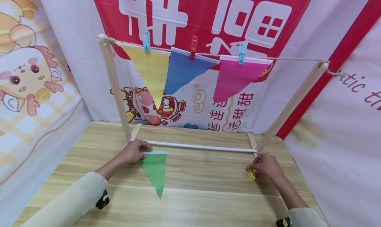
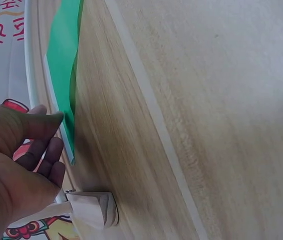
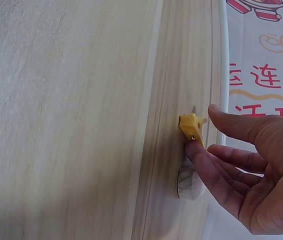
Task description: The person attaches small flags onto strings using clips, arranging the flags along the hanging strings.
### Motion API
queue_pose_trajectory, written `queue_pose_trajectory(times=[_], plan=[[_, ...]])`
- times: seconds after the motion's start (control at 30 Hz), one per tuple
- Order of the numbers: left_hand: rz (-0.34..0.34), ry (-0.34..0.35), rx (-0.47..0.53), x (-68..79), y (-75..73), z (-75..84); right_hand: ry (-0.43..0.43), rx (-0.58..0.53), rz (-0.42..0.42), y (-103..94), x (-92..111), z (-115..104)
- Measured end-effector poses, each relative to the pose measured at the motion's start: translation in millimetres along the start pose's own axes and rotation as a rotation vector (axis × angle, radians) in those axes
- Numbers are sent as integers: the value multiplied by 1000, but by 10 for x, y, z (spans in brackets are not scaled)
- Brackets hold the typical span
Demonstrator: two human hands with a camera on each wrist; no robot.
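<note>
My left hand [image 1: 134, 151] pinches a green triangular pennant [image 1: 155, 170] at the left end of its white top strip. In the left wrist view, thumb and forefinger meet on that strip, and the green pennant [image 2: 65, 60] stretches away from them. At the right, my right hand [image 1: 266, 167] holds a small yellow clothespin [image 1: 252, 174] at its fingertips, low over the table near the frame's right foot. The right wrist view shows this yellow clothespin [image 3: 191, 127] between thumb and forefinger.
A wooden frame with a left post [image 1: 116, 88], right post [image 1: 293, 104] and white bottom rod [image 1: 202, 147] stands on the table [image 1: 202, 207]. From its twine [image 1: 291, 58] hang yellow [image 1: 150, 68], blue [image 1: 186, 68] and pink [image 1: 236, 76] pennants, each under a clothespin. A printed cloth hangs behind.
</note>
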State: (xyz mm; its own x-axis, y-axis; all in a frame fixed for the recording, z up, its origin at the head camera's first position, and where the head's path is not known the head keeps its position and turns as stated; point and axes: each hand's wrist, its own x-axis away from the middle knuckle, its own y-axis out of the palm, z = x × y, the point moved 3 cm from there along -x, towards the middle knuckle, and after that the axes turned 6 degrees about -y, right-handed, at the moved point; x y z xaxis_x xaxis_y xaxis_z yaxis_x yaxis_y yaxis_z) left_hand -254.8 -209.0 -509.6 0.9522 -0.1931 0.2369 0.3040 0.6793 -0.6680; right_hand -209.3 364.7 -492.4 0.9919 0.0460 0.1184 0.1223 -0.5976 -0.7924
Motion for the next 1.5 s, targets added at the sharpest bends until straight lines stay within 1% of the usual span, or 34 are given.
queue_pose_trajectory(times=[0.1, 0.2, 0.27, 0.3, 0.37, 0.43, 0.5, 0.53, 0.63, 0.7, 0.87, 0.93, 1.0, 1.1, 1.17, 1.23, 1.3, 1.37, 1.4, 1.5], plan=[[10, 32, -52, -12, -14, -9, 20, 8, -1, 36, -12, -17], [41, 106, -134, -41, -42, -12, 48, 31, -10, 61, -22, -42], [76, 164, -170, -134, -47, -105, 70, 48, -15, 73, -27, -57], [78, 174, -183, -153, -59, -114, 79, 57, -15, 78, -29, -63], [71, 160, -186, -187, -77, -135, 88, 68, -14, 87, -28, -82], [63, 128, -182, -202, -91, -150, 90, 80, -14, 96, -26, -103], [38, 65, -178, -136, -115, -71, 86, 89, -12, 112, -29, -115], [40, 56, -177, -128, -118, -69, 86, 93, -11, 116, -29, -122], [41, 54, -186, -98, -127, -49, 88, 116, -10, 134, -36, -127], [39, 65, -196, -103, -127, -54, 92, 123, -8, 147, -47, -117], [55, 99, -274, -85, -122, 16, 93, 136, -8, 158, -65, -119], [59, 92, -289, -70, -116, 59, 89, 137, -7, 155, -68, -130], [56, 78, -283, -57, -112, 89, 91, 134, -9, 154, -75, -137], [26, 41, -239, -66, -113, 99, 96, 126, -17, 156, -75, -144], [8, 45, -221, -90, -130, 74, 97, 126, -18, 158, -75, -146], [6, 54, -213, -179, -130, -33, 97, 129, -16, 158, -75, -145], [10, 98, -220, -286, -119, -162, 97, 136, -13, 158, -76, -140], [27, 125, -233, -341, -111, -216, 98, 142, -11, 156, -83, -136], [39, 129, -234, -363, -107, -238, 94, 145, -11, 155, -85, -140], [65, 161, -240, -344, -124, -200, 82, 149, -11, 148, -89, -164]])
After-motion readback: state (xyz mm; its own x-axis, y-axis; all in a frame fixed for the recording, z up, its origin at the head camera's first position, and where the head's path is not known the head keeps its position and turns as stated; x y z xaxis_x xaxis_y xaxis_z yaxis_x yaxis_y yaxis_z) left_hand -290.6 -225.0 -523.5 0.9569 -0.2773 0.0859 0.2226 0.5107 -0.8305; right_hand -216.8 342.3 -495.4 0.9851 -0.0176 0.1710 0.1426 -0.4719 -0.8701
